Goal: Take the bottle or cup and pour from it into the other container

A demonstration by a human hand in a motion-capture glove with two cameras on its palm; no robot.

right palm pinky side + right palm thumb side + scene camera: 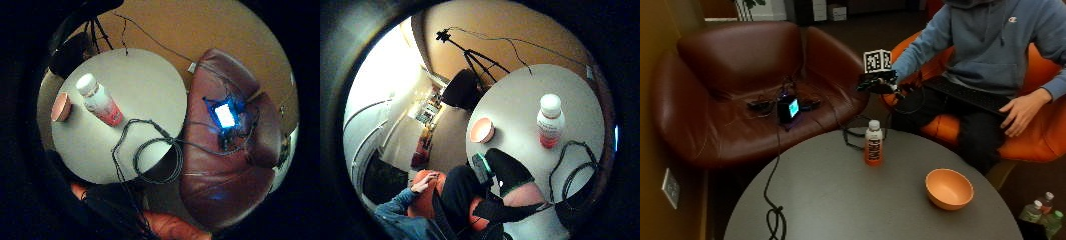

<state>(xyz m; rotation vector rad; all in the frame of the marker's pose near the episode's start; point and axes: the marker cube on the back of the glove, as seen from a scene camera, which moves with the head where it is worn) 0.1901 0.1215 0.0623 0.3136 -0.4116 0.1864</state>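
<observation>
A lounge-like office corner is suggested by a leather armchair point(740, 85), orange chair point(1033, 125) and round table point(840, 200) beside the gloved hand point(881, 82).

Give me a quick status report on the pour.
Gloved right hand above table edge, holding nothing. Bottle upright, capped, untouched. Bowl apart from it. Cable lies beside bottle.

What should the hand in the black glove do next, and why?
Probably reach down to the bottle and take hold around its middle. The gloved hand hangs above the table's far edge, holding nothing, while the bottle stands upright with its white cap on. The orange bowl sits apart from it on the round table, so the bottle must be lifted before pouring.
</observation>
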